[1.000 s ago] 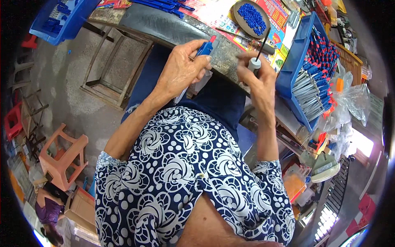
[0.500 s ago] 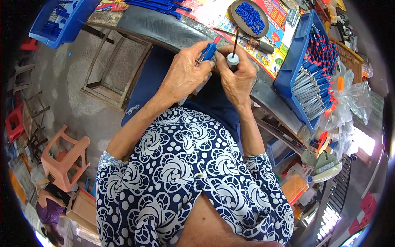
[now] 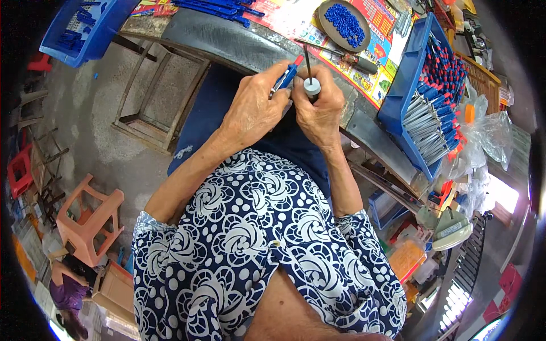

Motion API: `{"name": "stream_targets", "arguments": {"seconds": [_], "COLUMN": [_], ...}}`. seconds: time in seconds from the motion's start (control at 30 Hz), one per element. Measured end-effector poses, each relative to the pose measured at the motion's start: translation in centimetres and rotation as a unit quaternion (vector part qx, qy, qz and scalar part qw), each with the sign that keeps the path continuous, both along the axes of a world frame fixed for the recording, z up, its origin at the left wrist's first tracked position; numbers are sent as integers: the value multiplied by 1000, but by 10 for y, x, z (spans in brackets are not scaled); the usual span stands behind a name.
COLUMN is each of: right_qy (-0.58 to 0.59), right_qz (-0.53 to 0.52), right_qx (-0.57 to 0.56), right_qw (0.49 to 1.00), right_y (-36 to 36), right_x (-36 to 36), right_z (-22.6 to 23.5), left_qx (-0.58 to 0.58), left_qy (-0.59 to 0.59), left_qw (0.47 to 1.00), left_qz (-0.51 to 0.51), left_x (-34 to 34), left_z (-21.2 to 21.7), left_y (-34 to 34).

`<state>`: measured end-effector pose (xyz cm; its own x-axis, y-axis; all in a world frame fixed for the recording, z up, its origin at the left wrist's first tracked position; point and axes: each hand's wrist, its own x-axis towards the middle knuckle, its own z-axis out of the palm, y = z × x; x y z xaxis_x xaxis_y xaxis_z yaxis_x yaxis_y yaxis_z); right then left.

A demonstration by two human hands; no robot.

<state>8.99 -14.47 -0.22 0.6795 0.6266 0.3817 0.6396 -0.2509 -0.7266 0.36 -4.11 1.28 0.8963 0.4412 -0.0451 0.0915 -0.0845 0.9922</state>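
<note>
My left hand (image 3: 253, 105) is closed around a blue plastic piece with a red tip (image 3: 288, 75), and a strip of metal shows along its side. My right hand (image 3: 319, 108) grips a screwdriver-like tool (image 3: 311, 87) with a thin dark shaft, a pale round collar and a dark handle. The shaft points up toward the bench. Both hands are close together over my lap, just off the bench edge, with the right thumb next to the blue piece. Fingers hide most of the tool's handle and the lower part of the blue piece.
On the bench (image 3: 219, 34) lie a brown dish (image 3: 324, 25) of small blue parts, a dark-handled screwdriver (image 3: 359, 62) and several long blue pieces (image 3: 213, 8). A blue bin (image 3: 392, 102) of red-and-blue pieces with metal rods stands right. Another blue bin (image 3: 85, 54) is far left; a wooden frame (image 3: 145, 133) stands below.
My right hand has moved slightly left and down with the screwdriver-like tool, whose shaft now stands nearer the blue piece. The left hand still holds that piece, shifted and tilted a little.
</note>
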Motion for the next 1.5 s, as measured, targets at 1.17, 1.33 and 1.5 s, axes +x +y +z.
{"name": "stream_targets", "arguments": {"seconds": [1.17, 1.33, 1.5], "right_qy": [340, 386, 461], "right_qz": [-103, 4, 34], "right_qx": [37, 8, 34], "right_qw": [934, 922, 886], "right_y": [-56, -65, -53], "right_x": [44, 26, -4], "right_z": [19, 40, 49], "left_qx": [-304, -299, -283], "left_qy": [-7, -2, -7], "left_qw": [952, 954, 959], "left_qz": [-31, -24, -30], "left_x": [2, 2, 4], "left_z": [-15, -15, -17], "left_y": [21, 25, 26]}}
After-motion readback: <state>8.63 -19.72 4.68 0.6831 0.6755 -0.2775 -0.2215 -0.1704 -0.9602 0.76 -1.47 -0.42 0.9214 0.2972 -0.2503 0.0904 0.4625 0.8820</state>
